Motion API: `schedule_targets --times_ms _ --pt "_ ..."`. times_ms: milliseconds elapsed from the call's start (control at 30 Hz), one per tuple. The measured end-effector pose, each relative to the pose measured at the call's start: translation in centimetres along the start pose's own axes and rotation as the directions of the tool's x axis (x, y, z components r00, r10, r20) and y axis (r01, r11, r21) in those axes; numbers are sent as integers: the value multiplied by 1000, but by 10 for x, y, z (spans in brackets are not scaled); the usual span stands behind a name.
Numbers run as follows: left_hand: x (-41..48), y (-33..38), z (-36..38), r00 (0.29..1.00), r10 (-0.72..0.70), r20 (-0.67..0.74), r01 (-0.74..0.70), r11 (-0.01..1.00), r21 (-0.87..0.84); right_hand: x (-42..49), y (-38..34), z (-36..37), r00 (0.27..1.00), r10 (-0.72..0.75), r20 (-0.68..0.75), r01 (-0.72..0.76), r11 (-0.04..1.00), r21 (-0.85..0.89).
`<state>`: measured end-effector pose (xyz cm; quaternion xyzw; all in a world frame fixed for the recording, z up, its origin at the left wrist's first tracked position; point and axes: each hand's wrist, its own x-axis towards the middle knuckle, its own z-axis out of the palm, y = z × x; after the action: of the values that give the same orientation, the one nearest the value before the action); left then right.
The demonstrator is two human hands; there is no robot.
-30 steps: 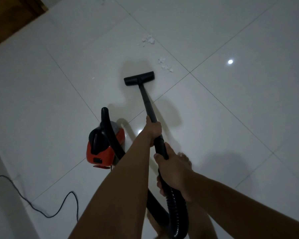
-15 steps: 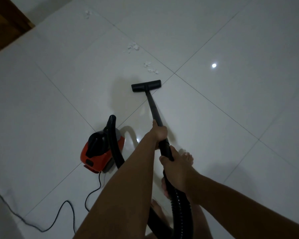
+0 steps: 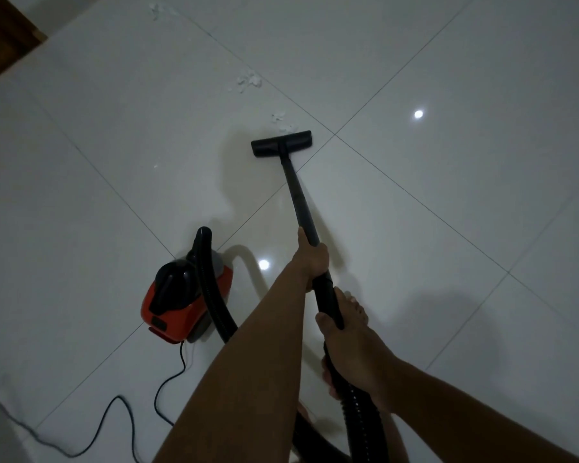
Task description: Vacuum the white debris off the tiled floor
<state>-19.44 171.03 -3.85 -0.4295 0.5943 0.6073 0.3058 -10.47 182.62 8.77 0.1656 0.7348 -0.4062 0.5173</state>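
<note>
Glossy white tiles [image 3: 114, 135] | fluffy debris [image 3: 248, 81] | left hand [image 3: 311, 259], right hand [image 3: 346, 349] both gripping rigid black wand [image 3: 298, 195]

We're pushing the wand [image 3: 298, 195] forward; its nozzle [image 3: 281, 144] is now reaching the nearest white debris [image 3: 284, 124].

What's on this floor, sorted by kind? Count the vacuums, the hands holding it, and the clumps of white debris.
Vacuum: 1
Hands: 2 (left hand, right hand)
Debris clumps: 3
Total: 6
</note>
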Motion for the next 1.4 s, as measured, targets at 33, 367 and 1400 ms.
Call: schedule_targets --times_ms 33,367,1400 --pt "2 -1 1 1000 6 -3 -6 1000 1 2 0 -1 1000 1 6 -1 1000 12" --pt "18 21 0 998 52 -28 -51 998 37 25 -14 -12 997 -32 -69 25 994 -104" --pt "77 157 12 993 18 -116 -22 999 -30 89 -125 -122 985 -72 160 78 996 -33"
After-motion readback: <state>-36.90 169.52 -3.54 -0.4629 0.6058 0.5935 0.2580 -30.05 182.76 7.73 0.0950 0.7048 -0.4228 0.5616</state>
